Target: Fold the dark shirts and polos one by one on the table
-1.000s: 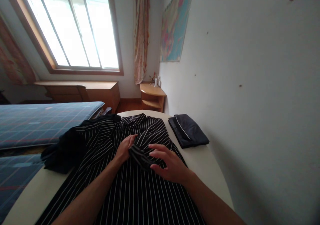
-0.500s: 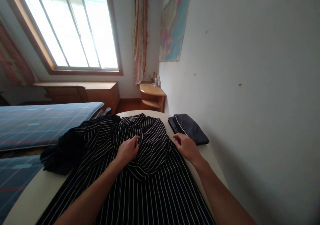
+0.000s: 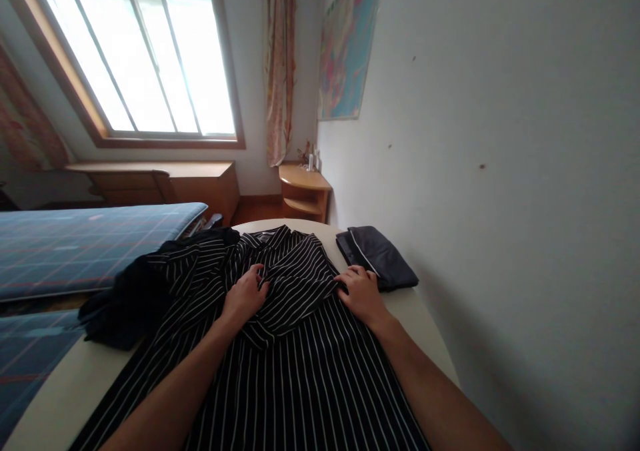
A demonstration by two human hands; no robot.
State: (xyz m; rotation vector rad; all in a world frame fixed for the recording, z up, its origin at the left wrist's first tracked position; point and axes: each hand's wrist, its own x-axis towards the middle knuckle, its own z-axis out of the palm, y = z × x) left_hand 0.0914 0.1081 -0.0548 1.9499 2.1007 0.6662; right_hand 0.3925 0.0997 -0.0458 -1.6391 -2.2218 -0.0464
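A black shirt with white stripes [image 3: 320, 371] lies spread on the round cream table [image 3: 440, 344], its collar toward the far edge. One sleeve [image 3: 295, 291] is folded across the chest. My left hand [image 3: 245, 297] rests on the chest by the folded sleeve, with thumb and fingers apart. At the shirt's right edge, my right hand [image 3: 361, 294] lies with its fingers spread over the sleeve's fold. Just beyond it sits a folded dark garment [image 3: 383, 257].
A bunched black cloth [image 3: 127, 301] lies at the table's left side. Left of the table is a mattress with a blue checked cover [image 3: 100, 244]. A white wall [image 3: 500, 237] runs along the right. A wooden desk [image 3: 200, 177] and corner shelf [image 3: 305, 179] stand behind.
My left hand has shifted left, and the folded sleeve with its cuff has moved left too. My right hand has moved slightly left and its fingers have come down onto the shirt.
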